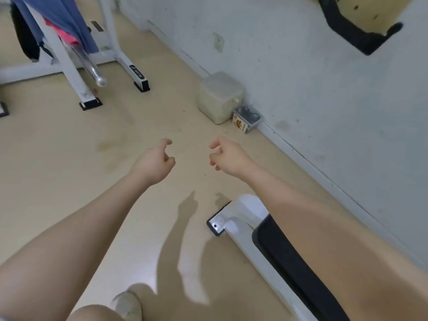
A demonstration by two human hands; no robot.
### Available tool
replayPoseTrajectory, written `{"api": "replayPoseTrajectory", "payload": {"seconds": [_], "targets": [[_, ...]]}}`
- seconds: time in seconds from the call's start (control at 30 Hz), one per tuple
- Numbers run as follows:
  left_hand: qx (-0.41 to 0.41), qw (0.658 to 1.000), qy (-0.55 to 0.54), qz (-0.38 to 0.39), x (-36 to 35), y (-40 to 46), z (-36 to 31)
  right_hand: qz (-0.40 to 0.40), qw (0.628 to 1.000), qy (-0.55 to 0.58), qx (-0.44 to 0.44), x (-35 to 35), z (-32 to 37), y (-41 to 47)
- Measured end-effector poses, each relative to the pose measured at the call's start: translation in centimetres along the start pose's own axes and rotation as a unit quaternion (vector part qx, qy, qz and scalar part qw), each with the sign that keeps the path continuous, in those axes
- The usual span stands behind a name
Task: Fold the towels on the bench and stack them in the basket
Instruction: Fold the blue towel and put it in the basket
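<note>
My left hand (156,159) and my right hand (228,156) are stretched out side by side above the beige floor, a short gap between them. Their fingers hang loosely curled and hold nothing. The bench (289,258), black padding on a white frame, runs along the lower right under my right forearm. Blue and pink cloths (67,24) hang over a white rack at the top left. No basket is in view.
A white metal rack (69,68) with a chrome bar stands at the upper left. A pale lidded container (218,97) and a small box (246,118) sit against the wall (312,77). My foot (127,304) shows at the bottom edge.
</note>
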State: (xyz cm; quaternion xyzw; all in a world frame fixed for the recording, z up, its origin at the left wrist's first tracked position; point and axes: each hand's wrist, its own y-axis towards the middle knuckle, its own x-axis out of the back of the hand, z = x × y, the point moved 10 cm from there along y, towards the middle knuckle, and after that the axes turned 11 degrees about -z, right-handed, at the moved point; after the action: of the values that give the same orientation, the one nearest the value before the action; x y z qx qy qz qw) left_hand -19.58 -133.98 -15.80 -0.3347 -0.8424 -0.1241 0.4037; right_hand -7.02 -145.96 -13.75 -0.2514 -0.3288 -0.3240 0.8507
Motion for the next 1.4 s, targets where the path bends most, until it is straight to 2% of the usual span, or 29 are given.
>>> {"api": "replayPoseTrajectory", "payload": {"seconds": [0.13,0.23,0.4,0.47,0.57,0.63,0.8,1.0,1.1,1.2,1.4], "targets": [[0.041,0.999,-0.012,-0.002,15.6,2.8,1.5,0.018,0.999,0.026,-0.006,0.5,15.3,2.3],[0.055,0.998,-0.006,-0.013,26.4,5.0,1.8,0.036,0.999,0.004,0.028,-0.4,25.5,4.5],[0.032,0.998,0.011,-0.056,38.2,10.7,2.3,0.069,0.993,-0.046,0.079,-3.1,37.6,9.1],[0.030,0.997,0.026,-0.065,40.5,13.1,3.8,0.067,0.986,-0.094,0.119,-4.0,41.2,10.9],[0.032,0.996,0.069,-0.039,43.1,17.5,6.8,0.064,0.979,-0.123,0.149,-5.4,45.1,14.6],[0.031,0.996,0.084,-0.024,45.2,21.8,8.3,0.070,0.975,-0.140,0.157,-6.6,47.1,18.5],[0.066,0.992,0.096,-0.042,51.5,33.5,12.6,0.076,0.975,-0.131,0.160,-8.7,54.9,30.6],[0.092,0.990,0.106,0.003,54.2,44.8,18.8,0.098,0.970,-0.147,0.168,-12.5,63.6,42.2],[0.088,0.989,0.117,0.024,54.9,50.6,21.9,0.117,0.966,-0.154,0.170,-15.7,65.9,46.8],[0.072,0.990,0.119,0.028,55.9,58.1,25.6,0.094,0.969,-0.148,0.174,-19.1,67.4,53.4],[0.003,0.985,0.146,0.092,56.8,71.4,29.8,0.121,0.977,-0.156,0.081,-25.3,68.2,63.9]]}}
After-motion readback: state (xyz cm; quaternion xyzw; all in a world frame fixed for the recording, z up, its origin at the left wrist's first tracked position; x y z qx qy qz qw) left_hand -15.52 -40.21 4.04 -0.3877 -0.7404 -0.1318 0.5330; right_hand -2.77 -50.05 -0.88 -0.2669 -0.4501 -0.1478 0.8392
